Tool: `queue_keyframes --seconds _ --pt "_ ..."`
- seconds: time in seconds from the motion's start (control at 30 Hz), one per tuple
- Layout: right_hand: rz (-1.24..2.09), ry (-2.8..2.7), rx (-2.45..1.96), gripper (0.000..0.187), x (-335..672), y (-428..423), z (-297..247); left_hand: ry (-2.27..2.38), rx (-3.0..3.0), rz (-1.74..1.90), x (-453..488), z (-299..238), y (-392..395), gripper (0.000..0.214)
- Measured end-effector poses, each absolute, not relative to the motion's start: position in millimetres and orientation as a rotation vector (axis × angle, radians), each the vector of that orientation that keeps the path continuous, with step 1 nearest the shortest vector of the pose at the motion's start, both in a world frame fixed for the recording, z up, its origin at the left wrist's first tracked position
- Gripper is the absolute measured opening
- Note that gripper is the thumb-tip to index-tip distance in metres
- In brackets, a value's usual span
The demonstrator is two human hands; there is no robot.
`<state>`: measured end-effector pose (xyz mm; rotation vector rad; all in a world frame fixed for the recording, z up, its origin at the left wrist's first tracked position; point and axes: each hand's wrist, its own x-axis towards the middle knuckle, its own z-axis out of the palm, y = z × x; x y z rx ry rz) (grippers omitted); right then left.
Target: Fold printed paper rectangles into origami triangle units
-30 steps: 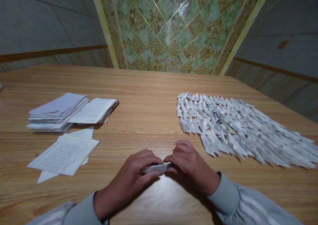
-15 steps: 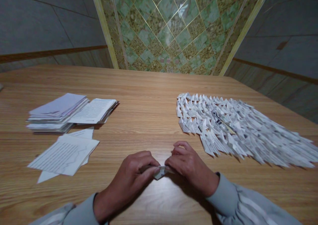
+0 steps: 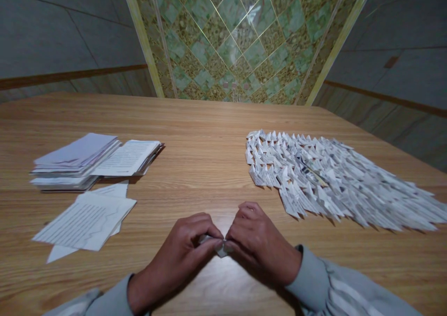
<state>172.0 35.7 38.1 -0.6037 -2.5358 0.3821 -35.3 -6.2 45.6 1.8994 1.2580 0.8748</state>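
Note:
A small folded piece of paper (image 3: 222, 251) is pinched between both my hands, low in the middle of the view just above the table. My left hand (image 3: 186, 241) is closed on its left side, thumb below and fingers above. On the other side, my right hand (image 3: 260, 241) grips it with thumb and curled fingers. The fingertips of the two hands almost meet, and most of the paper is hidden behind them. To the right lie many folded paper boats (image 3: 314, 176), set out in tight overlapping rows.
Loose printed sheets (image 3: 85, 220) overlap on the left side of the wooden table (image 3: 195, 148). Behind them stands a pile of papers (image 3: 75, 153), with a second stack of printed sheets (image 3: 127, 158) leaning against it. A tiled wall (image 3: 230, 41) rises beyond the table.
My right hand has shifted slightly left, closer to my left hand, and its raised fingers have curled in. Less of the folded paper shows now. The view has moved slightly.

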Motion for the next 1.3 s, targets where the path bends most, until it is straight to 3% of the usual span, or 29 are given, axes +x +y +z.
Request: queue_keyframes --seconds 0.17,0.43,0.67,0.93,1.3 --pt "0.375 -2.535 -0.663 0.043 176 40 39 1.287 1.859 0.836 -45 45 0 0.019" --pt "0.638 -2.487 -0.758 0.019 177 38 43 1.234 1.808 0.859 -46 47 2 0.022" --pt "0.867 -2.035 -1.088 0.016 175 42 43 1.509 1.822 1.314 -45 44 -1 0.013" --pt "1.092 -1.918 -1.101 0.003 162 25 41 1.280 1.834 1.076 -24 35 -12 0.022" --pt "1.262 -1.906 -0.929 0.012 163 24 41 1.008 1.278 1.067 -18 30 -16 0.013"
